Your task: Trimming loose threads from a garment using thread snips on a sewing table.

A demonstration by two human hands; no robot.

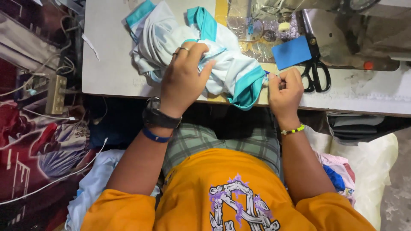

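Overhead view of a seated person working at a pale sewing table (111, 72). The left hand (184, 75) is lying on top of a bunched white garment with teal trim (227, 70), its fingers curled and gripping a fold of the cloth; the garment is resting on the near half of the table, spreading from the far left edge down to the near edge at centre. The right hand (284, 87) is closing into a loose fist just right of the garment, thumb and forefinger pinching something too small to make out beside the teal hem. One pair of black scissors (316, 64) is lying just right of that hand, and one blue rectangular card (291, 52) is sitting beside them. The sewing machine (299, 8) is standing at the far edge, cut off by the frame, with a clear plastic sheet (257, 30) under its needle area. One power strip (56, 94) with trailing cables is lying left of the table. The left wrist is wearing one black watch (159, 115) and one blue band; the right wrist is wearing one beaded bracelet (293, 130).
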